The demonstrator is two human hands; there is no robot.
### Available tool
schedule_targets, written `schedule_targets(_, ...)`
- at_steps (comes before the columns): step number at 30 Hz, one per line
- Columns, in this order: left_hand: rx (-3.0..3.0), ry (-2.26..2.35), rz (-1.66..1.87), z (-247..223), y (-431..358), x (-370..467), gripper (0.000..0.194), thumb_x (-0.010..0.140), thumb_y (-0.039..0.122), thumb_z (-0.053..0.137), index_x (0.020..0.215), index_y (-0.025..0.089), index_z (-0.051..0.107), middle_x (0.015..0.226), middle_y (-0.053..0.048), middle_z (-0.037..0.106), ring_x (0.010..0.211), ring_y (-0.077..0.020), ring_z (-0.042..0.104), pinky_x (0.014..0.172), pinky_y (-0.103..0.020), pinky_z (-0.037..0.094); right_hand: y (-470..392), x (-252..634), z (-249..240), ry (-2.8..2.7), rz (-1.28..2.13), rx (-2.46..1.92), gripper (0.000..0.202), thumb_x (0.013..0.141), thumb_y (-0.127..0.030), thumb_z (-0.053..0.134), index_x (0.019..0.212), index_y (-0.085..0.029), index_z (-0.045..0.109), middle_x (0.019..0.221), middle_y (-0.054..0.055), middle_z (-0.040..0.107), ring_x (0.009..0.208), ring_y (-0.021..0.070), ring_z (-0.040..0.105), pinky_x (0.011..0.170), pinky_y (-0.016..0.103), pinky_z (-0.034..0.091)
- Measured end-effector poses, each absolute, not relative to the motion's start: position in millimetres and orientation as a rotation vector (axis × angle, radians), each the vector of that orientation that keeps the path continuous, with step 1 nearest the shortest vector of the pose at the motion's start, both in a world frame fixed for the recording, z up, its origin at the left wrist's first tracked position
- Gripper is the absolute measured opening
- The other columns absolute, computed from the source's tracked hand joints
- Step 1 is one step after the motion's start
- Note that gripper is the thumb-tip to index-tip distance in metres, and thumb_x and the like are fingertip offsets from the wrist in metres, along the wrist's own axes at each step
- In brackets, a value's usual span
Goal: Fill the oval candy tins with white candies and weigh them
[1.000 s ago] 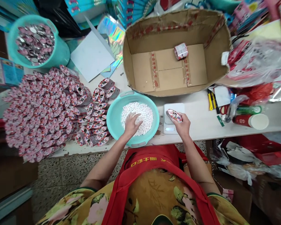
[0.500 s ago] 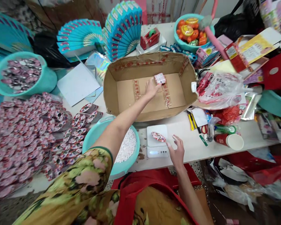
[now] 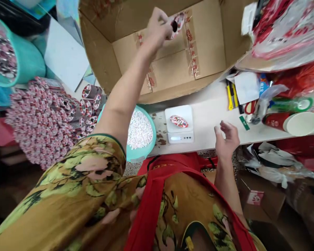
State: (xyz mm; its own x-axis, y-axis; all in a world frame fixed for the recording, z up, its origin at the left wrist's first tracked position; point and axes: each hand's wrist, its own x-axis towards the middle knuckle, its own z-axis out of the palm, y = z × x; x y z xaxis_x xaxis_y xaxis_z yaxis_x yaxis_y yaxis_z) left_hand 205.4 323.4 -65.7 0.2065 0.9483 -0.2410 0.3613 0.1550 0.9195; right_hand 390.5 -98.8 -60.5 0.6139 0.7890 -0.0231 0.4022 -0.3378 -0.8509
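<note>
My left hand (image 3: 158, 28) is inside the cardboard box (image 3: 170, 75), its fingers closed at the edge of a small pink printed box (image 3: 178, 22) with a dark round hole. Its fingertips are partly hidden. My right hand (image 3: 226, 137) is over the table edge, right of the white digital scale (image 3: 172, 111), open with its fingers loosely bent and nothing in them. On the scale lies a small oval printed box (image 3: 179, 121). White pellets (image 3: 140, 129) fill a turquoise basin (image 3: 137, 155) under my left forearm.
Many small printed boxes (image 3: 44, 118) are heaped at left, below a turquoise tub (image 3: 28, 62) of small pieces. A white sheet (image 3: 65, 55) lies behind them. At right are a yellow cutter (image 3: 229, 97), a green bottle (image 3: 290, 104), a paper cup (image 3: 300, 123) and plastic bags (image 3: 290, 31).
The view has tilted down and come closer. My left hand has closed at the printed box, which is now turned. My right hand has moved right, away from the scale.
</note>
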Motion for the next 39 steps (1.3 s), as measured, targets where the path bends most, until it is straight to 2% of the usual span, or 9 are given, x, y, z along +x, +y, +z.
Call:
schedule_targets(2, 1.487, 1.111, 0.675, -21.3, 263.8, 153.4, 0.041, 0.089, -0.002, 0.026, 0.12, 0.001, 0.052, 0.092, 0.0, 0.053, 0.11, -0.0229, 0.066, 0.078, -0.031, 0.041, -82.7, 374.9, -37.8, -0.995, 0.535, -1.852, 0.04, 0.088, -0.042, 0.07, 0.124, -0.028, 0.064, 0.118, 0.01, 0.065, 0.108, 0.0241, 0.066, 0.095, 0.046, 0.058)
schedule_targets(4, 1.298, 1.003, 0.571, 13.6, 186.9, 102.5, 0.031, 0.088, -0.002, 0.035, 0.111, 0.0, 0.056, 0.093, -0.003, 0.059, 0.093, -0.0169, 0.07, 0.077, -0.031, 0.044, -70.4, 348.1, -13.7, -1.104, 0.61, -1.752, 0.054, 0.084, -0.046, 0.074, 0.133, -0.032, 0.058, 0.128, 0.008, 0.061, 0.12, 0.0266, 0.062, 0.098, 0.051, 0.058)
schedule_targets(7, 1.057, 0.849, 0.249, 34.2, 70.0, 44.6, 0.025, 0.07, 0.02, 0.078, 0.092, 0.013, 0.07, 0.083, -0.007, 0.066, 0.068, -0.0151, 0.063, 0.058, -0.022, 0.047, -67.1, 289.5, 9.1, -1.366, 0.927, -1.523, 0.066, 0.077, -0.047, 0.081, 0.137, -0.033, 0.057, 0.132, 0.007, 0.061, 0.128, 0.0284, 0.059, 0.102, 0.051, 0.056)
schedule_targets(11, 0.937, 0.928, 0.199, 7.7, -20.5, -7.1, 0.031, 0.076, 0.049, 0.073, 0.089, 0.021, 0.069, 0.083, -0.007, 0.068, 0.074, -0.0203, 0.063, 0.065, -0.029, 0.049, -91.6, 204.5, -3.6, -1.5, 1.362, -1.243, 0.044, 0.082, -0.042, 0.077, 0.122, -0.027, 0.068, 0.113, 0.005, 0.072, 0.103, 0.0211, 0.069, 0.092, 0.039, 0.059)
schedule_targets(17, 1.649, 1.611, 0.214, -78.9, -14.4, -73.1, 0.033, 0.09, 0.047, 0.056, 0.105, 0.019, 0.067, 0.117, -0.015, 0.066, 0.117, -0.0312, 0.056, 0.108, -0.047, 0.039, -126.1, 148.5, -46.7, -1.176, 1.25, -1.482, 0.047, 0.077, -0.048, 0.078, 0.114, -0.021, 0.067, 0.109, 0.007, 0.074, 0.099, 0.0203, 0.07, 0.091, 0.036, 0.058)
schedule_targets(24, 1.985, 1.598, 0.124, -131.8, 20.6, -68.6, 0.055, 0.097, 0.043, 0.048, 0.144, 0.015, 0.052, 0.162, -0.019, 0.034, 0.151, -0.0334, 0.022, 0.123, -0.05, 0.014, -87.2, 134.6, -68.6, -0.978, 0.684, -1.72, 0.055, 0.076, -0.056, 0.073, 0.116, -0.02, 0.062, 0.106, 0.009, 0.068, 0.097, 0.0231, 0.068, 0.094, 0.042, 0.057)
schedule_targets(28, 2.087, 1.396, 0.095, -145.9, 13.3, -28.4, 0.054, 0.096, 0.042, 0.048, 0.142, 0.015, 0.054, 0.158, -0.019, 0.04, 0.147, -0.0375, 0.028, 0.119, -0.053, 0.02, -63.8, 111.7, -88.9, -1.001, 0.667, -1.659, 0.06, 0.079, -0.057, 0.068, 0.123, -0.018, 0.059, 0.111, 0.011, 0.062, 0.106, 0.0252, 0.065, 0.099, 0.045, 0.054)
schedule_targets(34, 2.227, 0.873, -0.233, -125.3, -22.6, -58.2, 0.043, 0.099, 0.044, 0.039, 0.111, 0.017, 0.071, 0.116, -0.017, 0.064, 0.109, -0.032, 0.052, 0.101, -0.049, 0.037, -56.6, 99.6, -110.7, -1.046, 0.639, -1.678, 0.059, 0.082, -0.056, 0.067, 0.126, -0.018, 0.057, 0.115, 0.011, 0.061, 0.107, 0.0241, 0.064, 0.1, 0.046, 0.053)
schedule_targets(39, 2.005, 1.565, -0.189, -97.5, -14.0, -112.9, 0.044, 0.096, 0.046, 0.048, 0.131, 0.021, 0.06, 0.136, -0.016, 0.054, 0.124, -0.0354, 0.045, 0.103, -0.052, 0.036, -56.6, 98.8, -115.0, -1.05, 0.546, -1.65, 0.057, 0.081, -0.055, 0.072, 0.122, -0.017, 0.059, 0.112, 0.01, 0.064, 0.102, 0.0223, 0.066, 0.095, 0.043, 0.056)
